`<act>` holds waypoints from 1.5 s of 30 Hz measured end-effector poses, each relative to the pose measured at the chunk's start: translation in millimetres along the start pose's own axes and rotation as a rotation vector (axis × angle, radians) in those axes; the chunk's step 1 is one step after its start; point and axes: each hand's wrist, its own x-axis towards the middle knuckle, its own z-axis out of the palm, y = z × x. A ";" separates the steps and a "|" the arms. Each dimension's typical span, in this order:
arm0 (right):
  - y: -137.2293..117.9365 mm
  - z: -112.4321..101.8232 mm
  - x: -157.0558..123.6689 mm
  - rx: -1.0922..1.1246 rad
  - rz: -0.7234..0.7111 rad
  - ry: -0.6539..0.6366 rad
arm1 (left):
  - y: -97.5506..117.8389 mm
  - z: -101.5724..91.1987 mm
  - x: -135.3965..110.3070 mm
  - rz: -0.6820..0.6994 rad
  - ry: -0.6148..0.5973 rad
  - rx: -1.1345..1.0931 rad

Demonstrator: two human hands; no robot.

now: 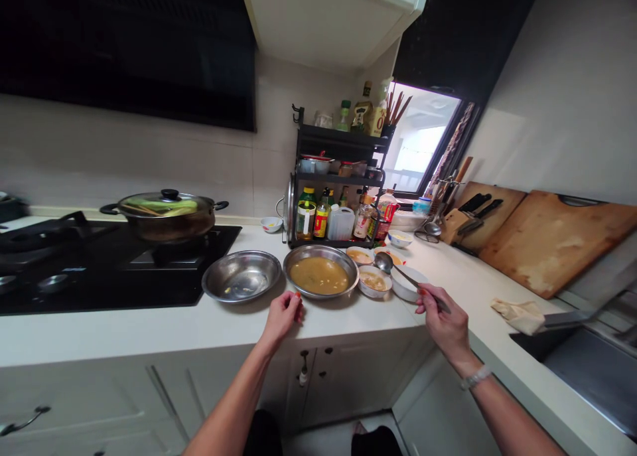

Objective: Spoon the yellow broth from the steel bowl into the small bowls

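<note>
My right hand (444, 319) is closed around the handle of a metal ladle (393, 267), whose scoop hangs over a small white bowl (374, 281) of yellowish food. My left hand (284, 312) rests on the white counter with fingers curled, touching the near rim of a steel bowl (295, 263) filled with yellow-brown liquid. An empty steel bowl (241, 276) sits just to its left. Another white bowl (407, 287) lies under the ladle handle.
A lidded pot (164, 215) stands on the black cooktop (99, 277) at left. A black spice rack (334, 190) with bottles stands behind the bowls. Wooden cutting boards (552, 238) lean on the right wall, beside a knife block (460, 225). The sink (587, 370) and a cloth (517, 313) are at right.
</note>
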 end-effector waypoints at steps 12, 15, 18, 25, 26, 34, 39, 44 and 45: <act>-18.7 71.4 -12.0 0.239 0.085 -0.180 | -3.0 0.1 0.4 0.008 0.001 -0.015; -16.6 88.2 -15.6 0.255 0.131 -0.218 | -3.5 -0.1 0.9 0.009 -0.001 -0.017; -17.6 99.6 -18.3 0.316 0.214 -0.231 | -2.6 0.0 1.0 0.006 -0.008 -0.018; -15.1 105.1 -10.4 0.475 0.526 -0.048 | -4.1 0.5 1.5 0.001 -0.008 -0.031; -14.4 103.8 -8.5 0.504 0.557 -0.012 | -5.0 0.4 1.6 -0.002 -0.010 -0.032; -17.4 84.5 3.1 0.624 0.633 0.074 | -7.1 -1.3 1.6 0.006 -0.009 -0.018; -20.5 70.4 11.0 0.630 0.649 0.111 | -6.6 -0.5 2.0 0.005 -0.005 -0.021; -21.3 52.3 20.0 0.621 0.638 0.152 | -5.2 -0.2 1.7 0.003 -0.002 -0.023; -20.7 48.1 22.1 0.614 0.636 0.170 | -4.6 -0.2 1.5 0.001 -0.001 -0.020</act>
